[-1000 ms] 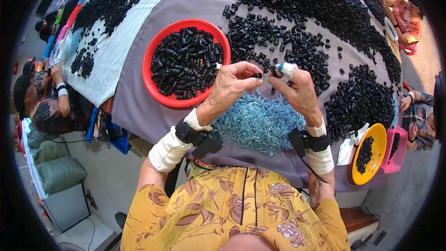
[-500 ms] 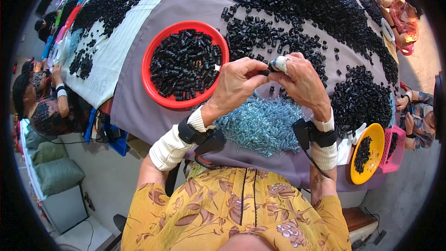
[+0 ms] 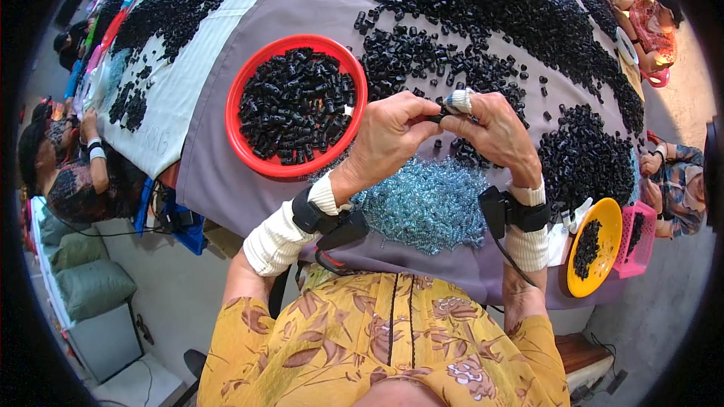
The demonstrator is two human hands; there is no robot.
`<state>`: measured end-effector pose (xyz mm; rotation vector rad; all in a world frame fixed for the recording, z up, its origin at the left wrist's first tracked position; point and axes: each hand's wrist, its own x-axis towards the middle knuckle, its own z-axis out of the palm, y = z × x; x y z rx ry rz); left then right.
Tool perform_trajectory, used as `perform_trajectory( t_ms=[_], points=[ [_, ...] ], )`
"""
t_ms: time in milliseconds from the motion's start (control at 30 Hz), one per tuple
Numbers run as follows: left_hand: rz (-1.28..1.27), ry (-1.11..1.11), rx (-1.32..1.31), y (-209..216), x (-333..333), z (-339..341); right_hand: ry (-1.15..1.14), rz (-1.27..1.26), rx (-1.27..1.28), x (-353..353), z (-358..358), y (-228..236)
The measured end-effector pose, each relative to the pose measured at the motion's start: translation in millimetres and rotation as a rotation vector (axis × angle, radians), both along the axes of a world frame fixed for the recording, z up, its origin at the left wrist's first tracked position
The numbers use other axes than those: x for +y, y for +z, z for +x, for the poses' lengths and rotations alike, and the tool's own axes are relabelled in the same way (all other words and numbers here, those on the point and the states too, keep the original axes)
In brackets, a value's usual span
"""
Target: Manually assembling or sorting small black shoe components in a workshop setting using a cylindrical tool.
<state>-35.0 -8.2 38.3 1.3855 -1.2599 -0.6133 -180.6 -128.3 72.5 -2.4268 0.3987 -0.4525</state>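
Your left hand (image 3: 386, 134) and right hand (image 3: 499, 130), fingertips slightly apart a second ago, now meet just above the frame's centre, pinching a black piece (image 3: 445, 111); both seemingly work it together.

In the middle of the frame, the left hand (image 3: 386, 134) and right hand (image 3: 499, 134) meet at the fingertips, pinching a black part (image 3: 443, 112) just above a heap of blue pieces (image 3: 426, 207). Left of centre a red bowl (image 3: 234, 124) full of black pieces (image 3: 290, 105) stands on the grey cloth (image 3: 219, 188), with a loose spread (image 3: 483, 7) across the upper right. A yellow plate (image 3: 607, 245) and pink basket (image 3: 627, 267) sit lower right, and other people (image 3: 79, 188) show at both side edges.
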Motion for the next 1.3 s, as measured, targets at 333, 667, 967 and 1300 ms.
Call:
perform_trajectory(
  t_ms=[333,667,967,1300],
  points=[
    [0.141,-0.067,0.426,-5.9,1.8,9.6,-0.13,-0.177,0.146,-4.5,-8.6,-37.8],
    [0.163,-0.1,0.618,-11.5,4.9,16.6,-0.002,-0.498,0.219,3.6,-9.4,-78.0],
    [0.13,-0.111,0.603,-0.7,2.6,8.3,-0.257,0.007,-0.275,19.7,1.6,-6.1],
    [0.087,-0.111,0.556,7.5,1.9,2.1,-0.122,-0.316,-0.353,21.0,6.3,4.3]
  ],
)
